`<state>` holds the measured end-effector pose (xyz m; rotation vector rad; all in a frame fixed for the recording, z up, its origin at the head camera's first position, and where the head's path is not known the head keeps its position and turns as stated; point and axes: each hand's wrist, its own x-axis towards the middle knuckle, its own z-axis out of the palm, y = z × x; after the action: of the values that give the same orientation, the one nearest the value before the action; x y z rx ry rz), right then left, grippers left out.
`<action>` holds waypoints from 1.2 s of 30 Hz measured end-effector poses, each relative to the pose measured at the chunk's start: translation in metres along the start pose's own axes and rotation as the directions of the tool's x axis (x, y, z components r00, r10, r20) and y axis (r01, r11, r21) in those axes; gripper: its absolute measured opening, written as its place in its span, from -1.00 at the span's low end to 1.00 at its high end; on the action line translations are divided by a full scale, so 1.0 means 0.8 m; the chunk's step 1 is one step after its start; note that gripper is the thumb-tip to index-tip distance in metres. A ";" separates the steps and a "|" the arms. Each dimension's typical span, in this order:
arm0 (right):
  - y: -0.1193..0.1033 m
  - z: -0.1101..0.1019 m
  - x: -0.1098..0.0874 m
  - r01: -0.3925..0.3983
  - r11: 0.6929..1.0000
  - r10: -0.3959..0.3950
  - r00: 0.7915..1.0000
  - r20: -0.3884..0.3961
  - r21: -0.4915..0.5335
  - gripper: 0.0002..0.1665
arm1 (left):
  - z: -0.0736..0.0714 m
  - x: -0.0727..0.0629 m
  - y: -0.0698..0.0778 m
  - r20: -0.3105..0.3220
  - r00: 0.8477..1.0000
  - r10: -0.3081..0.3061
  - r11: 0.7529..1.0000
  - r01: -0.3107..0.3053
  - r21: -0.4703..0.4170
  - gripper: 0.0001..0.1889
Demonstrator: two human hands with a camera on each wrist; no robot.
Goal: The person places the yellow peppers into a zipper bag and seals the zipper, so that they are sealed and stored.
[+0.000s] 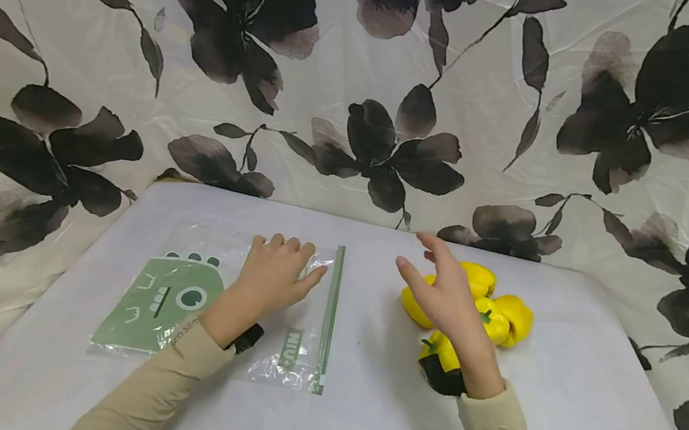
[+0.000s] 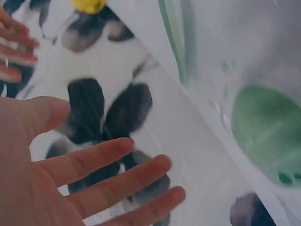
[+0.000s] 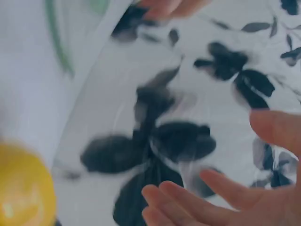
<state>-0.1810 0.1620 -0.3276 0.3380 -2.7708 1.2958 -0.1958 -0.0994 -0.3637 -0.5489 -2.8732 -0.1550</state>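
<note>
A clear zip bag [image 1: 266, 359] lies flat on the left half of the table, printed with a green one-eyed cartoon face and edged on the right by a green zip strip [image 1: 330, 317]. Above it hovers my left hand [image 1: 272, 271], its fingers spread and nothing held; the left wrist view shows the same hand [image 2: 103, 174] with loose, fairly straight fingers. Several yellow bell peppers [image 1: 512, 318] sit clustered on the right. My right hand [image 1: 445, 293] is over them, fingers extended and grasping nothing, partly hiding them. In the right wrist view one yellow pepper [image 3: 23, 188] is blurred beside the hand [image 3: 235, 202].
A white-covered table [image 1: 353, 424] carries the bag and peppers. Behind it hangs a white cloth [image 1: 309, 91] with dark floral print. A black object [image 1: 441, 374] by the right wrist covers part of the nearest pepper.
</note>
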 end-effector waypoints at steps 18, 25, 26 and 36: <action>0.029 0.112 0.012 -0.373 0.775 0.219 0.916 0.336 0.511 -0.30 | 0.067 -0.015 0.050 0.267 0.964 -0.010 1.000 0.009 0.005 -0.48; 0.040 0.126 0.013 -0.403 0.752 0.174 0.885 0.433 0.522 -0.35 | 0.072 -0.017 0.043 0.263 0.965 0.020 0.998 -0.002 -0.070 -0.49; 0.041 0.127 0.013 -0.390 0.761 0.152 0.884 0.442 0.519 -0.36 | 0.073 -0.017 0.041 0.249 0.968 0.027 0.996 -0.005 -0.090 -0.47; 0.048 0.125 0.013 -0.281 0.908 0.087 0.852 0.517 0.311 -0.41 | 0.078 -0.028 0.034 0.279 0.955 0.099 0.982 -0.049 -0.181 -0.68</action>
<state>-0.1965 0.1079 -0.4189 0.4894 -2.9908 2.0678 -0.1770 -0.0732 -0.4276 -0.7694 -3.1326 -0.3407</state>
